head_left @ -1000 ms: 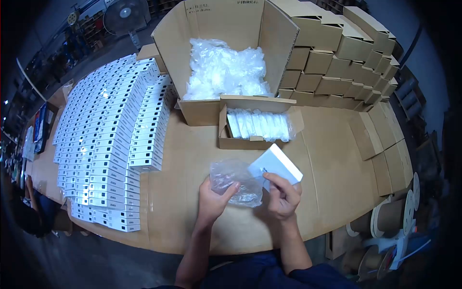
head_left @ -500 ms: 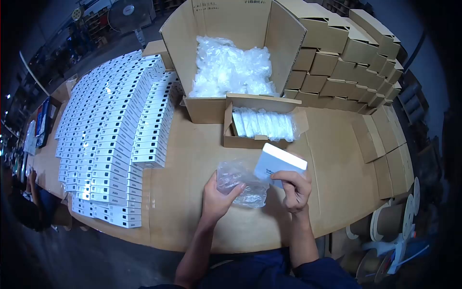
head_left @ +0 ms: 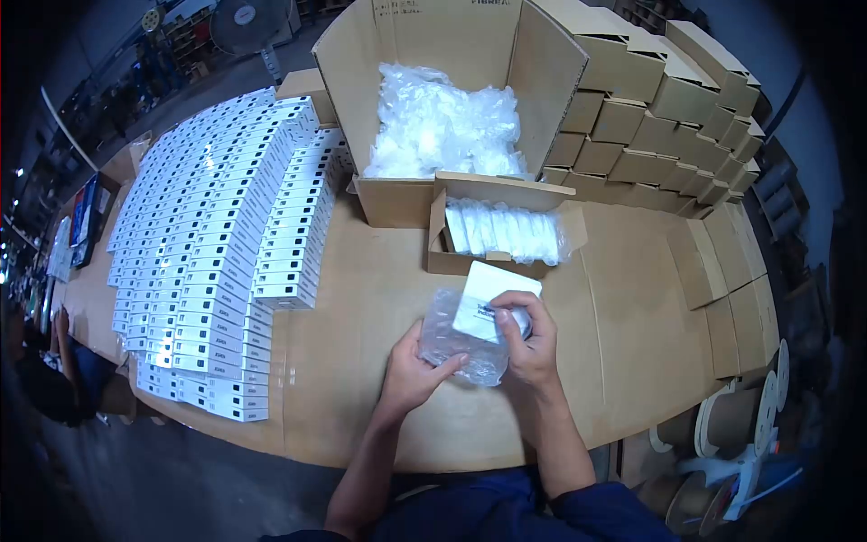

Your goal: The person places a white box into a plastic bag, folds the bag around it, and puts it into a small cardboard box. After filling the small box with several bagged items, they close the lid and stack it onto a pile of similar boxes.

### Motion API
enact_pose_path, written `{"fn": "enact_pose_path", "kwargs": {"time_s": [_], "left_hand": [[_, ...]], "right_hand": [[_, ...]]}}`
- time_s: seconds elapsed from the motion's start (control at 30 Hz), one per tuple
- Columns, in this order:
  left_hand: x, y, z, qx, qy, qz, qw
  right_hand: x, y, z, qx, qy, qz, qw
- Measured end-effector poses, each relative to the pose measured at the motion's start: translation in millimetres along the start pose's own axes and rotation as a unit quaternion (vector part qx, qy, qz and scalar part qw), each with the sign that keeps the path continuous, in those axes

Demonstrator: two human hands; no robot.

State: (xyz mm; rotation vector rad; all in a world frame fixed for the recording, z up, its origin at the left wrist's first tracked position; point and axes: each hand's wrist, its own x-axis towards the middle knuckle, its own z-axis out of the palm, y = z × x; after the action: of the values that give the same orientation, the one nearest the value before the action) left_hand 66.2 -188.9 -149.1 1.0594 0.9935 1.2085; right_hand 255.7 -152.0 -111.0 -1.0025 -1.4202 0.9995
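Note:
My left hand (head_left: 417,372) grips a clear bubble wrap bag (head_left: 441,318) by its lower part, thumb on top. Between the fingers and thumb of my right hand (head_left: 531,341) is a flat white box (head_left: 492,285) with dark print on its face. The box's lower end overlaps the mouth of the bag in this view. Just beyond my hands, an open cardboard carton (head_left: 442,260) holds a row of wrapped white packs (head_left: 506,231).
Behind the carton stands a large cardboard box (head_left: 551,72) full of bubble wrap bags (head_left: 442,126). Stacked white boxes (head_left: 208,244) cover the table's left side. Brown cartons (head_left: 632,135) are piled at the back right. Another person (head_left: 68,361) is at the far left.
My right hand has brought the white box left and down to the bag, and the box's printed face now shows more. My left hand still holds the bag.

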Motion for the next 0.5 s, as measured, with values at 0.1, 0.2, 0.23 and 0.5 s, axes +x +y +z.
{"fn": "enact_pose_path", "kwargs": {"time_s": [0.1,0.2,0.23,0.5], "left_hand": [[-2,-2,-2,0.021,0.001,-0.009,1.000],[-2,-2,-2,0.017,0.001,0.007,1.000],[-3,0,-2,0.004,-0.005,0.011,1.000],[-5,-22,-9,-0.261,0.007,-0.073,0.963]], "right_hand": [[-1,-1,-3,0.068,-0.084,0.027,0.994],[0,1,-6,0.112,-0.145,0.046,0.982],[0,3,-7,0.124,-0.161,0.059,0.977],[8,6,-2,0.062,-0.222,-0.033,0.972]]}}
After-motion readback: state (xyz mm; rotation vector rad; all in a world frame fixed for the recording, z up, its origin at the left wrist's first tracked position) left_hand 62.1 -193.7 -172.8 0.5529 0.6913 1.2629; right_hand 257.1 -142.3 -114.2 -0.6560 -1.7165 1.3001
